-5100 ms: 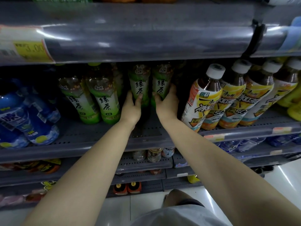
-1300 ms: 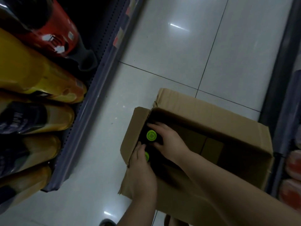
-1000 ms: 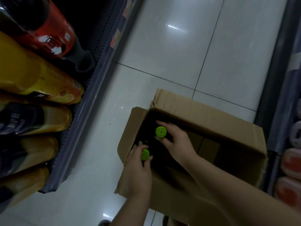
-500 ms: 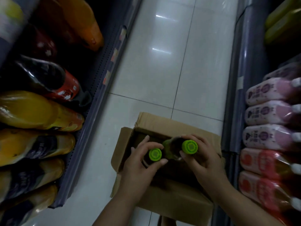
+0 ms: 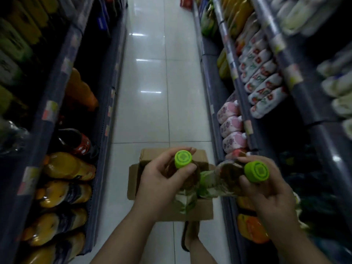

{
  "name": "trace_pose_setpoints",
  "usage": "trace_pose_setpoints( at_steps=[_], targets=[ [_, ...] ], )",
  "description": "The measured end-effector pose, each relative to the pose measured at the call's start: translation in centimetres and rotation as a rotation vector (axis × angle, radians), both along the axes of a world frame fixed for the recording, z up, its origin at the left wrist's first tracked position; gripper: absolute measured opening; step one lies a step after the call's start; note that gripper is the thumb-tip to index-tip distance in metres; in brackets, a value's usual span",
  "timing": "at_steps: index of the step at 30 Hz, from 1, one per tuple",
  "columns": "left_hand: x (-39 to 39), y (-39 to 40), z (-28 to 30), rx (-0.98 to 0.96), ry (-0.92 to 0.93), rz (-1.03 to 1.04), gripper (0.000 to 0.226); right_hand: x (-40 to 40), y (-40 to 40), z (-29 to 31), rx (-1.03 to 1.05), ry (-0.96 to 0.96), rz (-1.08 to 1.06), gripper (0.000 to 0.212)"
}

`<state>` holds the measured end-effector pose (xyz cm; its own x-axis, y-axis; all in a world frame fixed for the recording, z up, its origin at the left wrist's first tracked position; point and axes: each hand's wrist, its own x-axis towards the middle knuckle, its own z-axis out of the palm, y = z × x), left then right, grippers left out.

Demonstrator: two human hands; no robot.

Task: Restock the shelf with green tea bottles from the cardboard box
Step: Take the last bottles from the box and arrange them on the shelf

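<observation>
1. Both bottles are now lifted clear above the cardboard box (image 5: 192,210), whereas half a second earlier they were only just being raised out of its opening; the view is also tilted up, so that the length of the aisle floor (image 5: 152,77) is seen.
2. The box is seen on the floor below the hands, its flaps open; what remains inside cannot be told, as the hands and bottles hide the opening.
3. The left hand (image 5: 162,185) is closed around the neck of the left green tea bottle (image 5: 185,189), thumb and fingers pinched just under its green cap (image 5: 183,159).
4. The right hand (image 5: 266,189) is wrapped around the neck of the right green tea bottle (image 5: 219,180), below its green cap (image 5: 256,171); this bottle is tilted toward the other.
5. The two bottle bodies are held close together, apparently touching.
6. Shelves of orange drink bottles (image 5: 64,166) are seen at left, pink bottles (image 5: 231,128) at right.
</observation>
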<state>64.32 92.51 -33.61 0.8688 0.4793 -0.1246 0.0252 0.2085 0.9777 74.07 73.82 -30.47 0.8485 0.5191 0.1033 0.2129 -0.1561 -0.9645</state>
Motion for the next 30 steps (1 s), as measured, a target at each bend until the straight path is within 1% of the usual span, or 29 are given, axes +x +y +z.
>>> trace_pose_setpoints(
  at_steps=[2, 5, 7, 10, 14, 16, 18, 22, 24, 26, 29, 30],
  targets=[
    [-1.5, -1.3, 5.5, 0.03, -0.03, -0.045, 0.033, -2.8, -2.1, 5.1, 0.038, 0.0, -0.096, 0.025],
    [-3.8, -3.8, 13.6, 0.051, -0.072, -0.113, 0.024, -7.3, -5.8, 12.3, 0.069, -0.035, -0.213, 0.025],
    [-5.0, -6.1, 18.8, 0.048, -0.113, -0.178, 0.027, -10.3, -8.3, 16.9, 0.093, -0.066, -0.29, 0.024],
    [-6.5, -10.1, 25.5, 0.055, -0.213, -0.331, 0.023, -14.8, -12.3, 23.0, 0.12, -0.135, -0.415, 0.022],
    [-7.4, -16.3, 32.2, 0.169, -0.272, -0.567, 0.025, -20.1, -18.6, 29.3, 0.128, -0.183, -0.632, 0.021],
    [-7.5, -20.0, 35.0, 0.165, -0.329, -0.682, 0.031, -22.7, -21.8, 32.1, 0.152, -0.204, -0.755, 0.026],
    [-7.8, -23.8, 37.5, 0.157, -0.396, -0.805, 0.034, -25.2, -24.8, 34.6, 0.166, -0.237, -0.853, 0.025],
    [-9.1, -31.4, 41.3, 0.09, -0.486, -1.01, 0.028, -29.7, -30.0, 38.2, 0.117, -0.301, -1.043, 0.022],
    [-9.9, -35.0, 42.6, 0.07, -0.518, -1.096, 0.03, -31.6, -32.3, 39.3, 0.097, -0.346, -1.134, 0.019],
    [-10.7, -38.4, 43.5, 0.035, -0.544, -1.162, 0.033, -33.1, -34.5, 39.8, 0.078, -0.373, -1.22, 0.024],
    [-11.6, -43.3, 44.2, -0.015, -0.589, -1.255, 0.033, -35.2, -37.7, 40.0, 0.057, -0.389, -1.324, 0.015],
    [-11.8, -44.8, 44.3, -0.023, -0.609, -1.278, 0.034, -35.7, -38.7, 40.0, 0.041, -0.394, -1.338, 0.016]
  ],
)
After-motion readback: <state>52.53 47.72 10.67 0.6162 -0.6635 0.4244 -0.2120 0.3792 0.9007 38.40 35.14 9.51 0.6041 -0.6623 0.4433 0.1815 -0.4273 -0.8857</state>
